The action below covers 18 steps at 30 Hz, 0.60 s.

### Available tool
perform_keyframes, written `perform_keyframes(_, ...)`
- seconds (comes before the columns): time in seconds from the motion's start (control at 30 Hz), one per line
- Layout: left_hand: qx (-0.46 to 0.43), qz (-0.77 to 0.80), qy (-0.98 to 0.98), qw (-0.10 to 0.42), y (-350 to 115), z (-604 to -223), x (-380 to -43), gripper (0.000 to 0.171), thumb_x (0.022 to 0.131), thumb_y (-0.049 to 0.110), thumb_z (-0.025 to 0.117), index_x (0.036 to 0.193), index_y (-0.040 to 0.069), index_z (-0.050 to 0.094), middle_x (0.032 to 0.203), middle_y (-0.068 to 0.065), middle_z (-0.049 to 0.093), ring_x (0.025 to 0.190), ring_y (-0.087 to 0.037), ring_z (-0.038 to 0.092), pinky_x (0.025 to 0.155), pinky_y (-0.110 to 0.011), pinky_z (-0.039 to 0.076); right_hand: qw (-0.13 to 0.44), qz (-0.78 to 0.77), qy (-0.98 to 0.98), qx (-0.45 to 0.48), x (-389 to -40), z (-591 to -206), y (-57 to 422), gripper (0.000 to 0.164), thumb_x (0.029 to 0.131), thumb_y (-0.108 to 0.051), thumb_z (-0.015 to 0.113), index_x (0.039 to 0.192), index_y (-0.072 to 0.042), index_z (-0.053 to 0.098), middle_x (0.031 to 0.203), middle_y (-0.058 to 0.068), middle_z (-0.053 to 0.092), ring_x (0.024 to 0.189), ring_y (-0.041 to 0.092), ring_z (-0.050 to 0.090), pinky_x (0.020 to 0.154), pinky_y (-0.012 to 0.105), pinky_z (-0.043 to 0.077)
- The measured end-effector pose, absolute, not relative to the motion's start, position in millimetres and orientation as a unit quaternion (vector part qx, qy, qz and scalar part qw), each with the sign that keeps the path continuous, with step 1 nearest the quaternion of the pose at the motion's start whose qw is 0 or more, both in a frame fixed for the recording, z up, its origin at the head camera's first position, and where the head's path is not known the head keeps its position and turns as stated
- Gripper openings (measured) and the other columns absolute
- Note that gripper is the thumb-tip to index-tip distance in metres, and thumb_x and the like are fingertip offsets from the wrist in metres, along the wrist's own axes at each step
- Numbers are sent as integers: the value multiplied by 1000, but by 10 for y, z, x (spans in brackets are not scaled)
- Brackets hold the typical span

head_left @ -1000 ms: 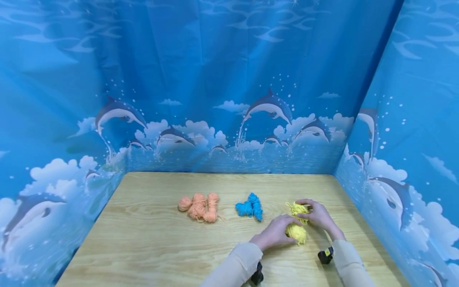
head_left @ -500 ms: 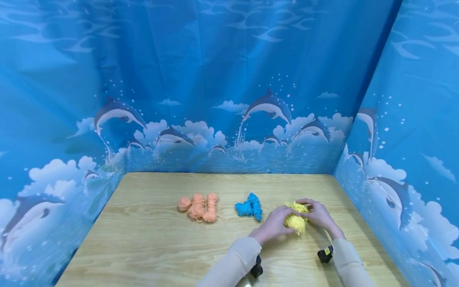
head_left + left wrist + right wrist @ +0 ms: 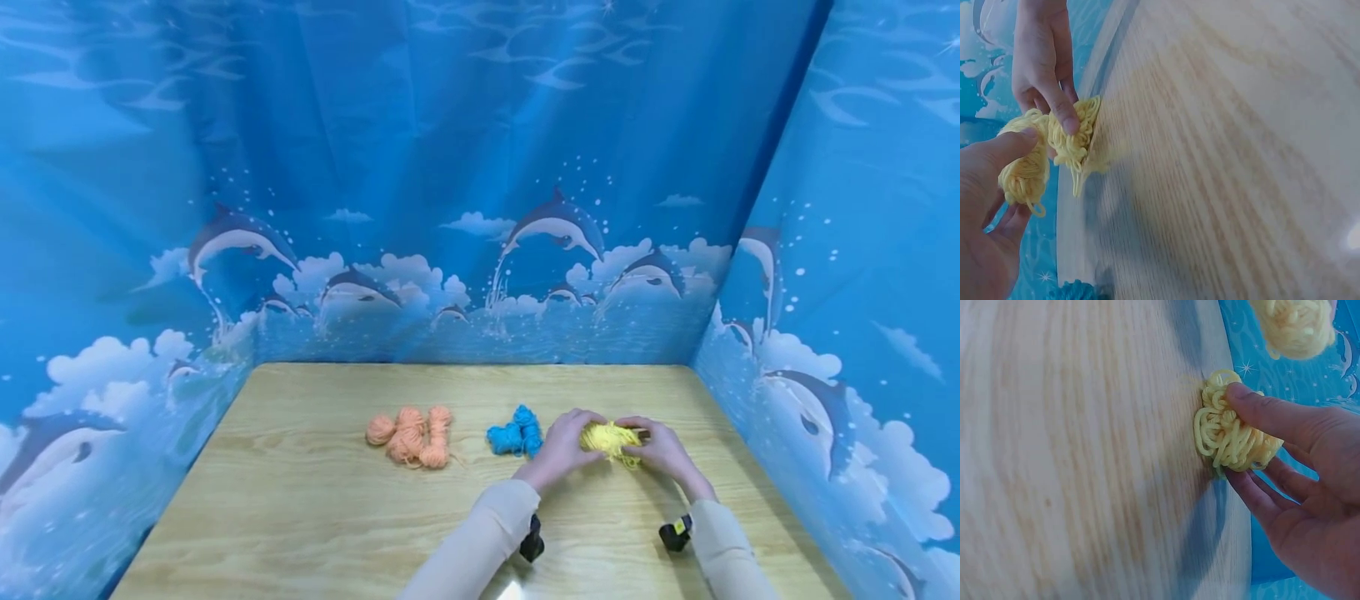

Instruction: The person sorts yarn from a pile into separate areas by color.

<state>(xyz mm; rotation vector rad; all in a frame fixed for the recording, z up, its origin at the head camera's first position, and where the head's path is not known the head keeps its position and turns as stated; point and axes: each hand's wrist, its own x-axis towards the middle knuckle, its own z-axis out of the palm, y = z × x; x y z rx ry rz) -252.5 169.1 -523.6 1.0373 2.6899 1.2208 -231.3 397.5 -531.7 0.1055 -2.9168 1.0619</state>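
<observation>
My left hand [image 3: 558, 447] grips a yellow yarn ball [image 3: 1025, 170] between thumb and fingers. In the right wrist view that ball appears raised off the table. My right hand [image 3: 667, 457] pinches a second, loopier yellow yarn bundle [image 3: 1235, 432], which sits at the tabletop. The two yellow pieces are side by side at the table's right; in the head view they overlap, and the hands partly cover them. Just left of my left hand lie blue yarn bundles [image 3: 517, 433].
Several peach yarn balls and bundles [image 3: 408, 437] lie grouped farther left on the wooden table [image 3: 315, 517]. A blue dolphin-print curtain [image 3: 420, 167] stands behind and beside the table. A black wrist device [image 3: 675, 533] hangs under the right sleeve.
My left hand has carried its yellow yarn ball away from me, from in front of the other bundle to its left side. The right hand keeps its hold in nearly the same place.
</observation>
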Motion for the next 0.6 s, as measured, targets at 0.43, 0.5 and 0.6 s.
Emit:
perform_keyframes(0.43, 266, 442, 857, 8, 1716, -5361, -2636, 48, 86, 24, 84, 129, 18, 64, 124, 2, 64, 116, -15, 61, 99, -30, 52, 20, 356, -934, 13, -2298, -5368, 3950, 48, 82, -18, 85, 126, -7, 69, 130, 25, 64, 112, 44, 63, 93, 57, 54)
perform_keyframes(0.5, 261, 438, 860, 4, 1732, -5394, -2648, 48, 85, 24, 84, 128, 16, 64, 122, 1, 65, 115, -17, 62, 98, -30, 52, 24, 357, -934, 13, -2293, -5368, 3957, 47, 82, -17, 85, 125, -6, 69, 129, 25, 64, 112, 45, 63, 93, 57, 54)
perform_keyframes(0.6, 257, 433, 864, -4, 1757, -5417, -2658, 48, 83, 21, 86, 125, 13, 66, 119, -1, 66, 112, -20, 63, 97, -31, 53, 31, 357, -934, 13, -2289, -5364, 3978, 47, 82, -16, 85, 125, -6, 69, 129, 25, 64, 112, 46, 63, 93, 57, 54)
